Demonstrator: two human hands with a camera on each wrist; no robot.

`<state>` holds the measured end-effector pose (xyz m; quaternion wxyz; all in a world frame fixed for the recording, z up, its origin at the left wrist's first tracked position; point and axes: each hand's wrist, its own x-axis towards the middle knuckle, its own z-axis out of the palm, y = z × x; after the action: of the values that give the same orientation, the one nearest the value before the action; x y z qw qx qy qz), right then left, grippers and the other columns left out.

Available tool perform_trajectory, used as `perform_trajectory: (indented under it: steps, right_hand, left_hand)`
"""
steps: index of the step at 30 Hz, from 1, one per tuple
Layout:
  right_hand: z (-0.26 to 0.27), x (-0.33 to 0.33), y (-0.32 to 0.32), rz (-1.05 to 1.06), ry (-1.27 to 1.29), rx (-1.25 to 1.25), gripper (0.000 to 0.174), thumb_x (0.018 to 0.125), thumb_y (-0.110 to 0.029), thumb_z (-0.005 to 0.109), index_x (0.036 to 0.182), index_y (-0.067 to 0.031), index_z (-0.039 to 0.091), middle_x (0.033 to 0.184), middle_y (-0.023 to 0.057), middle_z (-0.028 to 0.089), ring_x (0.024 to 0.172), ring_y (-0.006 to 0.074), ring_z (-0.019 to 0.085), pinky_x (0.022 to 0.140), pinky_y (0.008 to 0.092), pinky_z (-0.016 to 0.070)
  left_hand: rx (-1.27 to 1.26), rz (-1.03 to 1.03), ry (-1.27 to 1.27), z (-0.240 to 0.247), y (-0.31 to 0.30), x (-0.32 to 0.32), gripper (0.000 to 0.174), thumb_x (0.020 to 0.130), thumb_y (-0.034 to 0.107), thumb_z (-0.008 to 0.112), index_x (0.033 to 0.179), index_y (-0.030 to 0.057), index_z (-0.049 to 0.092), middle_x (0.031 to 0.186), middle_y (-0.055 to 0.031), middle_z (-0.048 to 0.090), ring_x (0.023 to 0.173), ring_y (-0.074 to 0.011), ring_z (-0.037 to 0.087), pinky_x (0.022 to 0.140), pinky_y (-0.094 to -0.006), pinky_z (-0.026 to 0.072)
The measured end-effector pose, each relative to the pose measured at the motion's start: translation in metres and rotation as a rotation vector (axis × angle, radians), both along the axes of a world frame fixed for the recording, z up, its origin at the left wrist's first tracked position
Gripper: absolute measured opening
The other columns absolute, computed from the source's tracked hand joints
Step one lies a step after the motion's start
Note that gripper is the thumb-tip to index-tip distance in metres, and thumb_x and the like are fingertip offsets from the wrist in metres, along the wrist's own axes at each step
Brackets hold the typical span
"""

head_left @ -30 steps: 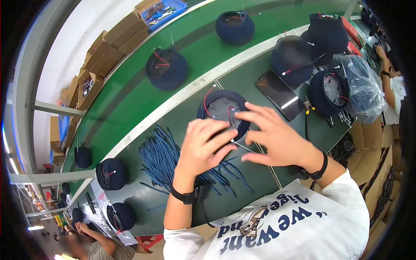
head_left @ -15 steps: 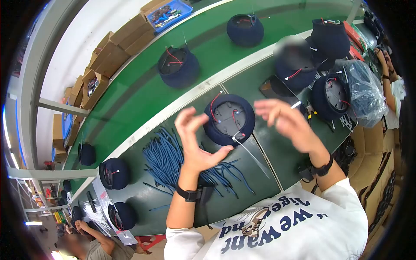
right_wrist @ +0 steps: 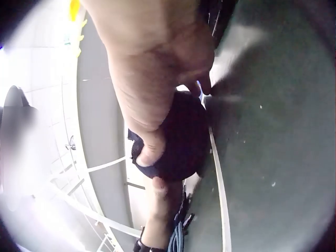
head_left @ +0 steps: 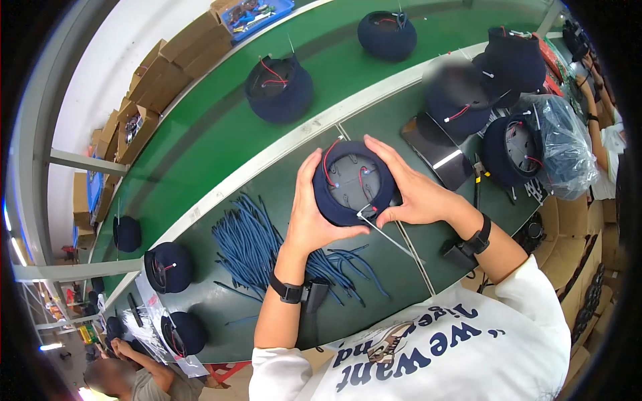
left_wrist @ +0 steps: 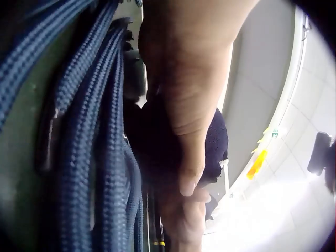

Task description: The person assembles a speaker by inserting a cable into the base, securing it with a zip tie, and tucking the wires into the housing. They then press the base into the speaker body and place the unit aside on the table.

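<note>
A round navy fabric-covered piece [head_left: 333,206] with a grey interior and red wires sits on the dark green table, between both hands. My left hand [head_left: 311,212] curves round its left side, thumb along the near edge. My right hand [head_left: 416,194] grips its right side. A white tie [head_left: 394,242] sticks out from the near rim toward the lower right. In the left wrist view my left hand [left_wrist: 184,94] lies against the navy fabric [left_wrist: 216,142]. The right wrist view has my right hand [right_wrist: 152,73] on the same piece [right_wrist: 184,136].
Blue cords [head_left: 247,237] lie in a heap left of the hands. A phone [head_left: 438,150], pliers [head_left: 477,180] and more navy pieces [head_left: 511,150] are at the right. Other navy pieces [head_left: 279,93] stand on the green surface beyond the pale strip. Another person [head_left: 144,374] sits at lower left.
Both hands had spread away from the navy piece half a second ago; now they have closed in on its two sides. The piece's wires and white tie are still in place.
</note>
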<state>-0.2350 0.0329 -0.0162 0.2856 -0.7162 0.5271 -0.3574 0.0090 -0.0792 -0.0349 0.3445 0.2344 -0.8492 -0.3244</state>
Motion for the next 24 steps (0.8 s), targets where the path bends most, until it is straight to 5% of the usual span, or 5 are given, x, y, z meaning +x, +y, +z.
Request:
perform_trajectory:
  steps: [2,3,7,8,24]
  right_hand:
    - [0.011,-0.001,0.005,-0.022,0.028,0.016,0.138,0.064,-0.033,0.1,0.17,-0.0117,0.014,0.175,0.0241,0.016,0.159,0.0476,0.025,0.13,0.0495,0.0295]
    - [0.019,0.001,0.01,-0.055,-0.064,-0.033,0.109,0.067,-0.028,0.098,0.159,-0.014,0.041,0.174,0.0233,0.021,0.158,0.0497,0.028,0.128,0.0533,0.0308]
    - [0.05,0.003,0.04,0.007,0.146,-0.108,0.038,0.078,-0.026,0.09,0.102,-0.0102,0.064,0.165,0.0223,0.041,0.155,0.0512,0.033,0.123,0.0599,0.033]
    - [0.051,0.011,0.046,-0.001,0.184,-0.119,0.033,0.082,-0.03,0.087,0.098,-0.0101,0.066,0.163,0.0207,0.045,0.156,0.0509,0.032,0.122,0.0604,0.0337]
    - [0.05,0.013,0.045,-0.014,0.119,-0.052,0.019,0.087,0.005,0.069,0.087,0.0004,0.051,0.155,0.0249,0.053,0.154,0.0512,0.037,0.108,0.0491,0.0517]
  left_hand:
    - [-0.132,0.108,0.031,0.011,0.007,0.005,0.146,0.042,0.051,0.108,0.158,0.0017,0.034,0.155,-0.0242,0.04,0.138,-0.0457,0.05,0.118,-0.053,0.0424]
    - [-0.299,0.181,0.089,0.008,0.007,0.011,0.143,0.041,0.06,0.106,0.152,0.0022,0.037,0.149,-0.0228,0.038,0.127,-0.0412,0.054,0.108,-0.0516,0.0472]
    - [-0.465,-0.008,0.132,0.032,0.019,0.006,0.055,0.063,0.031,0.101,0.109,0.0138,0.076,0.11,-0.0049,0.068,0.103,-0.0287,0.066,0.091,-0.0448,0.0499]
    - [-0.421,-0.046,0.141,0.029,0.02,0.004,0.052,0.066,0.027,0.098,0.112,0.0145,0.077,0.112,-0.0047,0.07,0.1,-0.027,0.067,0.09,-0.0442,0.0497]
    - [-0.409,-0.061,0.077,0.012,0.03,-0.009,0.042,0.072,0.012,0.089,0.111,0.0241,0.082,0.107,-0.0038,0.059,0.102,-0.0243,0.063,0.091,-0.0434,0.0401]
